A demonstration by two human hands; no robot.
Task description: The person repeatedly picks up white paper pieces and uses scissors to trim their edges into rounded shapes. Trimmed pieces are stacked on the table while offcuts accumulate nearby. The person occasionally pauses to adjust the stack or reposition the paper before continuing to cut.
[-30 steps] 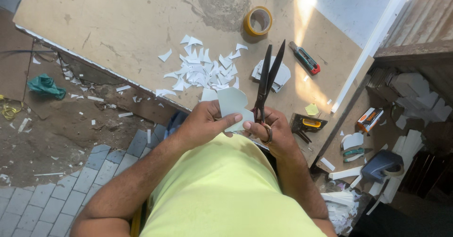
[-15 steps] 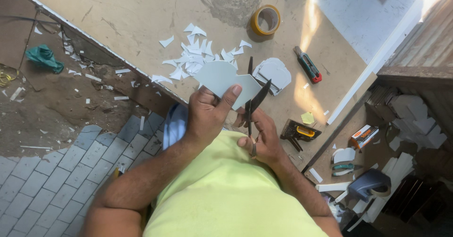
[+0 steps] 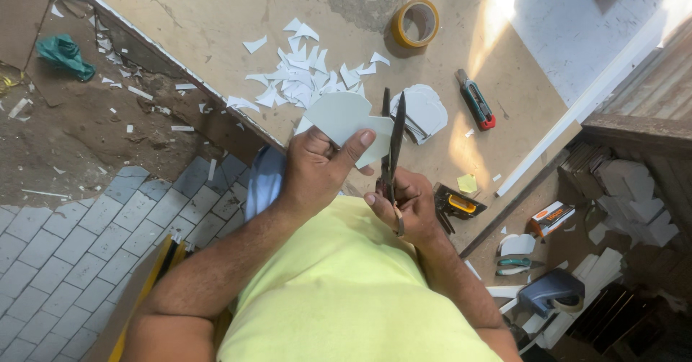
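- Left hand (image 3: 315,171): closed in a grip on a pale card piece (image 3: 346,121), thumb laid across its near right part, fingers behind it. The card is held up above the near edge of the surface (image 3: 216,16), its top edge angled, its right edge just beside the scissor blades.
- Right hand (image 3: 407,203): closed through the handles of a pair of dark scissors (image 3: 393,146), fingers curled tight. The blades point away from the person, nearly upright in the view and only slightly parted at the tips.
- Whether the blades are actually biting into the card cannot be told; they stand at its right edge.
- White offcuts (image 3: 303,81): a loose heap on the surface, just beyond the held card, with stray bits spilling left over the edge to the ground.
- Stack of cut shapes (image 3: 425,110): lies flat on the surface, immediately right of the scissor tips.
- Roll of yellow tape (image 3: 415,23): far side, beyond the stack.
- Utility knife (image 3: 476,101), red and green: right of the stack, lying slantwise.
- Tape measure (image 3: 458,205), yellow and black: at the near right corner, just right of the right hand.
- Green rag (image 3: 63,54): on the ground, far left, well apart from the work.
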